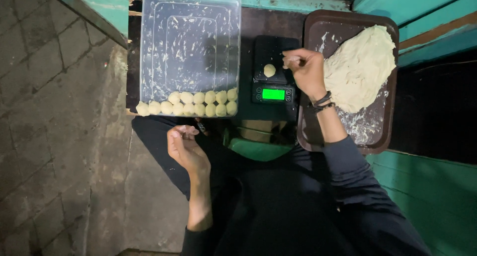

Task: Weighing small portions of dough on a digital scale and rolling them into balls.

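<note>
Dough [358,67] lies as a big pale lump on the brown tray [318,132] at the right side, and it covers most of the far part of the tray. Left of it, a clear plastic box [189,37] holds two rows of small dough balls [198,103] along its near edge. Between the box and the tray stands a black scale [273,70] with a green lit screen, and one small dough piece [269,70] sits on its plate. The right hand [307,72] hovers just beside this piece, fingers pinched together, maybe on a bit of dough. The left hand [185,146] is near the body, loosely curled and holding nothing.
</note>
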